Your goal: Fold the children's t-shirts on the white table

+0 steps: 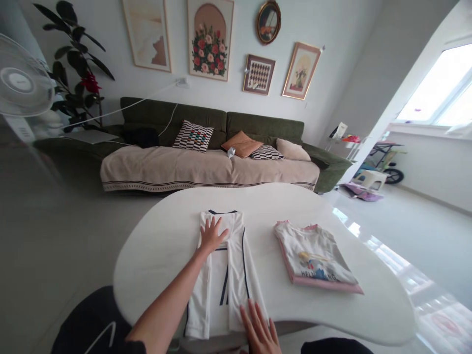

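A white jersey (237, 275) with dark navy trim lies on the white table, its sides folded inward into a long strip. Its collar end points away from me, and the lower end reaches the table's near edge. My left hand (213, 237) rests on the jersey near the collar, fingers spread. At the near right corner of the jersey, my right hand (259, 328) lies with its fingers stretched out over the fabric; its lower part is cut off by the frame. To the right sits a stack of folded shirts (317, 258), a white printed one over pink.
The white table (155, 255) has a curved, rounded edge. Beyond it stands a green sofa (265, 122) with a beige cover and several cushions. A fan (24, 78) is at far left, and a white stool (370, 179) at right.
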Tool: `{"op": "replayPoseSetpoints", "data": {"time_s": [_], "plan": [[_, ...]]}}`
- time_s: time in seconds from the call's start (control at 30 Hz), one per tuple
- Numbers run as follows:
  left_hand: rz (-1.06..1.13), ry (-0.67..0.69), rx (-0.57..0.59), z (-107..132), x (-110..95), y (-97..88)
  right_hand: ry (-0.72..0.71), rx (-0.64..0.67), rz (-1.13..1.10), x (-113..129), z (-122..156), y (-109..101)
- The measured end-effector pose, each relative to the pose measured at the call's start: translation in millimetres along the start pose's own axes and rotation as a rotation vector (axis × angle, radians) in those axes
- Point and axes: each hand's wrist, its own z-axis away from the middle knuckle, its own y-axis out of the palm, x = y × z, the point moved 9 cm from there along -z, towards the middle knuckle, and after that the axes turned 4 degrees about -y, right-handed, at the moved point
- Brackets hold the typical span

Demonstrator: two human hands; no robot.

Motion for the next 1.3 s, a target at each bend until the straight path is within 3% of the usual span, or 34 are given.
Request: {"op": "replayPoseSetpoints", "data": {"time_s": [0.1, 0.2, 0.3, 0.4, 0.53, 0.77, 0.9, 1.17, 1.3], "plan": [[0.061, 0.077, -0.038, 49.0, -9.3, -14.8, -0.017, 0.036, 0.019, -0.9, -8.9, -7.6], [0.120, 0.204, 0.011, 122.2, -8.3, -14.2, -0.053, 0.089, -0.006, -0.3, -14.7, -3.6], [0.085, 0.308, 0.111, 190.1, 6.6, -2.7, -0.068, 0.090, -0.007, -3.2, -16.1, 5.0], [0.017, 0.345, 0.186, 226.8, 27.2, 9.4, -0.081, 0.073, 0.006, -5.1, -16.7, 8.5], [-0.016, 0.336, 0.158, 229.8, 41.4, 12.1, -0.098, 0.142, -0.036, -4.2, -19.6, -0.4], [0.009, 0.351, 0.193, 226.0, 40.9, 13.0, -0.123, 0.255, -0.166, -0.3, -22.1, -26.8], [0.033, 0.301, 0.178, 227.4, 48.5, 12.4, -0.103, 0.252, -0.179, -1.6, -20.9, -26.2], [0.072, 0.366, 0.198, 230.2, 41.8, 11.4, -0.087, 0.235, -0.177, 0.2, -18.8, -24.3], [0.143, 0.390, 0.196, 231.7, 49.2, 12.4, -0.103, 0.270, -0.183, -0.4, -19.8, -30.1]]}}
